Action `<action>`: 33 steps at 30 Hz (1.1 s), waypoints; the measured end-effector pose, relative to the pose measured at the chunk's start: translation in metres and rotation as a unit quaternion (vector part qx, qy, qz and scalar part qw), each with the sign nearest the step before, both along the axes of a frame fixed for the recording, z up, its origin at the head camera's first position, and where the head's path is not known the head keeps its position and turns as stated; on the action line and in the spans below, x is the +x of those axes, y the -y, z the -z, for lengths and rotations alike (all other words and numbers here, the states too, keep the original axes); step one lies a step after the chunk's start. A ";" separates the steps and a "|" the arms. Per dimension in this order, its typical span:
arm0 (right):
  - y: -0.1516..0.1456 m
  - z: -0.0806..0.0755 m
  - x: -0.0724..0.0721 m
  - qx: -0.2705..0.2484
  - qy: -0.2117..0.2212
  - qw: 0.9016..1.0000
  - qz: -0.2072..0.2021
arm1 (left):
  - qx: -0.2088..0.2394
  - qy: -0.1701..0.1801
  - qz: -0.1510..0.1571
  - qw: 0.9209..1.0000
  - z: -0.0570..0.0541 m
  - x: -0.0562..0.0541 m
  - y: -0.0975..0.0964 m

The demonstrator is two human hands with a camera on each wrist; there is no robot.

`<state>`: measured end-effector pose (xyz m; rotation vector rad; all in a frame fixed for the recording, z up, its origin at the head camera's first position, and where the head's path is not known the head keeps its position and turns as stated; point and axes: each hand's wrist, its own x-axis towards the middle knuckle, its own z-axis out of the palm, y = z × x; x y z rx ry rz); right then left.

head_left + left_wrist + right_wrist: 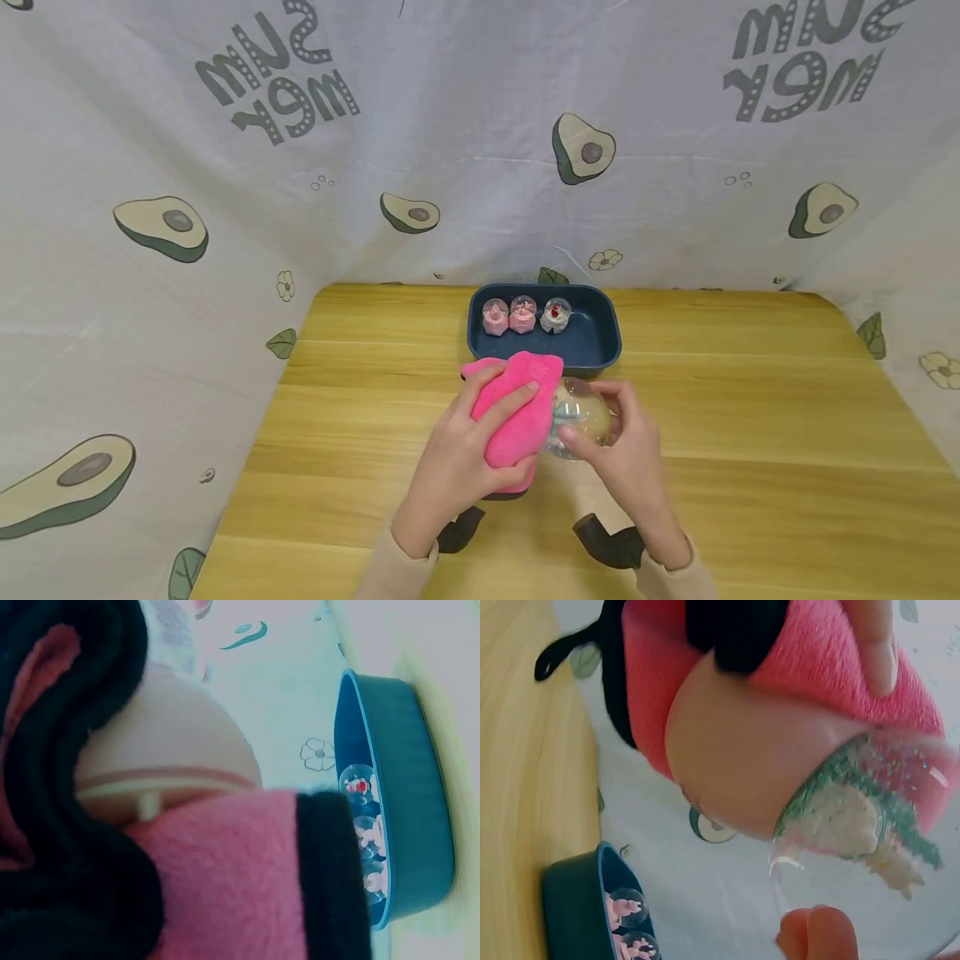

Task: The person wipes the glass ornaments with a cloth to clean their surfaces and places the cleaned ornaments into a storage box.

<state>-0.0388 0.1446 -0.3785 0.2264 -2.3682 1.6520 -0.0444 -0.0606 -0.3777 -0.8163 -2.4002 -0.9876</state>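
My left hand [459, 450] grips a bright pink cloth [525, 425] with black edging, fingers spread over it. The cloth lies against the pale rounded base [750, 750] of a large snow globe [581, 410]. My right hand [633, 454] holds that globe by its clear dome, thumb on the near side and fingers curled round the far right side. The globe is tipped over sideways, its base toward the left hand. Green glitter and a small pale figure show inside the dome in the right wrist view. In the left wrist view the cloth covers part of the base.
Just beyond the hands, a dark blue tray [596, 329] stands on the wooden table [750, 400]. In it sit two small pink snow globes [495, 317] and a white one with red inside [556, 315]. An avocado-print curtain [480, 150] hangs behind. Black curved pieces [611, 546] are at both wrists.
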 end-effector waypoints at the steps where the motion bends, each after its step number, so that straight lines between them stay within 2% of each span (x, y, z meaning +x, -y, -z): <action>1: 0.001 0.000 0.000 -0.012 0.020 1.000 0.006 | -0.003 -0.003 -0.002 1.000 0.000 0.001 0.000; 4: 0.000 0.001 0.001 -0.032 0.052 0.998 -0.026 | 0.012 0.015 -0.006 1.000 0.002 0.000 0.001; 8: -0.008 0.001 0.002 -0.050 0.010 0.987 -0.151 | 0.081 0.085 0.008 0.993 0.004 -0.005 0.008; 11: -0.013 -0.002 0.002 -0.044 -0.028 0.978 -0.201 | 0.130 0.131 0.027 0.982 0.004 -0.007 0.012; 13: -0.014 -0.003 0.002 0.001 -0.049 0.982 -0.181 | 0.149 0.148 0.038 0.977 0.004 -0.007 0.014; 16: -0.016 -0.002 0.000 0.063 -0.089 0.983 -0.149 | 0.155 0.158 0.047 0.974 0.004 -0.006 0.014; 19: -0.017 0.001 -0.001 0.075 -0.127 0.980 -0.136 | 0.141 0.150 0.049 0.977 0.005 -0.003 0.012; 21: -0.016 0.003 -0.001 0.064 -0.129 0.982 -0.124 | 0.122 0.134 0.047 0.982 0.005 -0.001 0.009; 23: -0.014 0.003 0.000 0.049 -0.107 0.988 -0.096 | 0.097 0.108 0.040 0.989 0.005 0.003 0.006; 27: -0.006 0.001 0.003 0.007 0.000 1.000 -0.027 | 0.041 0.051 0.010 0.998 0.006 0.008 -0.001; 30: -0.002 0.000 0.004 -0.012 0.083 0.996 0.004 | 0.009 0.026 -0.014 1.000 0.007 0.011 -0.005; 32: -0.002 0.000 0.004 0.001 0.108 0.994 0.008 | 0.010 0.031 -0.020 0.999 0.009 0.011 -0.006; 33: -0.003 0.000 0.004 0.005 0.115 0.993 -0.003 | 0.018 0.039 -0.021 0.999 0.010 0.011 -0.006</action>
